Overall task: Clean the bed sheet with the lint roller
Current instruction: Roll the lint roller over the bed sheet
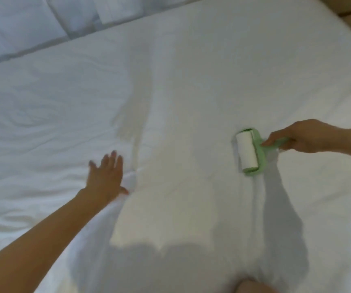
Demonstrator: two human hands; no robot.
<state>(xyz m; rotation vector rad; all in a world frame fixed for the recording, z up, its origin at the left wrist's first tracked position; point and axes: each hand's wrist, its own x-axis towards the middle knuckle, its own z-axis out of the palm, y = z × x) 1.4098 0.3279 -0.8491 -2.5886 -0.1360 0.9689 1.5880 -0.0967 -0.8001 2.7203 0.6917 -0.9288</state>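
Head view, left to right: white pillows (22, 24) lie along the far left edge of the bed. On the wrinkled white cotton bed sheet (180, 81) the left hand (106, 176) lies flat with fingers spread and straight, holding nothing. Further right, the lint roller with a white paper drum and pale green plastic frame (248, 152) rests on the sheet, drum down. The right hand (305, 137) grips its green handle, forefinger stretched along it.
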